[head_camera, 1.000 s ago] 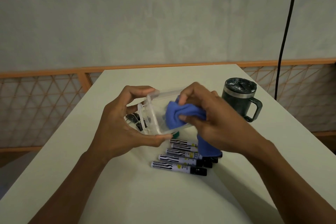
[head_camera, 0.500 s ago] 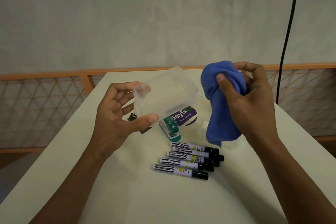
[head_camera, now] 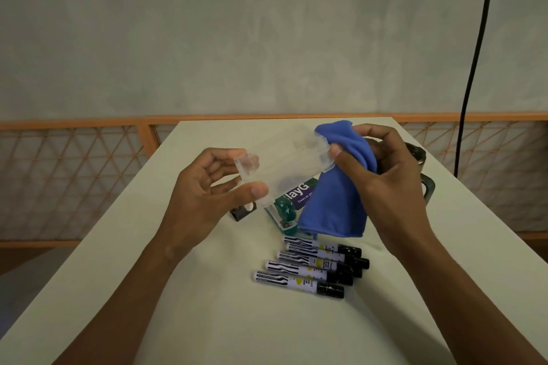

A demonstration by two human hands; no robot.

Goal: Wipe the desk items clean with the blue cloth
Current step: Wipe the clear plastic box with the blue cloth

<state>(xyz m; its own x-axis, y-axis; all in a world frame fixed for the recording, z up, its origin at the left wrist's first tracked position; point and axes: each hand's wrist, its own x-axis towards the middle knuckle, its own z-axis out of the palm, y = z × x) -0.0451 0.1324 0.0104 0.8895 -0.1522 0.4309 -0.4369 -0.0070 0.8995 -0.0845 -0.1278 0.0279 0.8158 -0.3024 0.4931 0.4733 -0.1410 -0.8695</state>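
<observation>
Blue cloth (head_camera: 338, 195): bunched in the right hand (head_camera: 385, 175), pinched by thumb and fingers, with its tail hanging above the counter (head_camera: 207, 320).
Clear box (head_camera: 284, 163): held off the counter, long axis running left to right between the hands, right end touching the cloth.
Left hand (head_camera: 207, 195): pinches the box's left end.
Next move: likely the right hand rubs the cloth leftward along the box.

The pale table (head_camera: 207, 320) bears five markers (head_camera: 308, 271) nearer than the right hand (head_camera: 388, 184), with a green stapler (head_camera: 284, 215) and a black clip (head_camera: 241, 213) beside the left hand (head_camera: 204, 195).
</observation>
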